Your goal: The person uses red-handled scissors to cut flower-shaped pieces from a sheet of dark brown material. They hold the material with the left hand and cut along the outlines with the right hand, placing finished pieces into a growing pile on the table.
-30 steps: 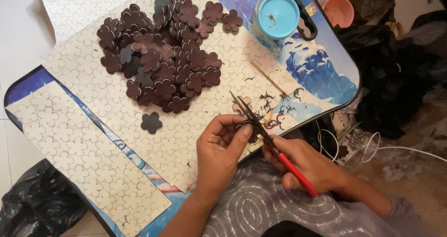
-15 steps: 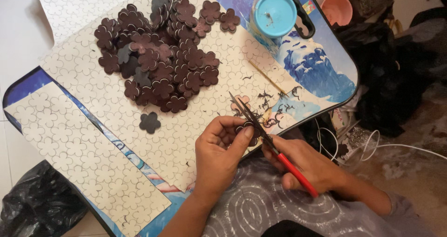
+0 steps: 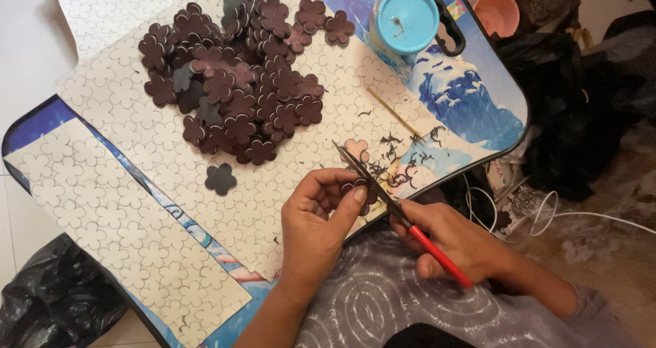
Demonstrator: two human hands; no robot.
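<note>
My left hand [image 3: 318,221] pinches a small dark brown flower cutout [image 3: 360,189] at the near edge of a blue lap table [image 3: 478,109]. My right hand [image 3: 458,242] grips red-handled scissors [image 3: 403,218], whose dark blades cross the cutout and point up-left. A big pile of dark brown flower cutouts [image 3: 236,81] lies on a white sheet printed with flower outlines [image 3: 137,95]. One single flower cutout [image 3: 221,178] lies apart, below the pile.
A second patterned sheet [image 3: 102,232] lies at the left. Dark trimmings [image 3: 403,163] are scattered by the scissors. A blue-lidded jug [image 3: 408,16] stands at the back right, with a pink cup [image 3: 497,9] beyond. A black bag [image 3: 48,307] and white cables [image 3: 547,215] lie on the floor.
Both hands stay in place at the table's near edge; the cutout has turned slightly between my left fingers against the scissor blades.
</note>
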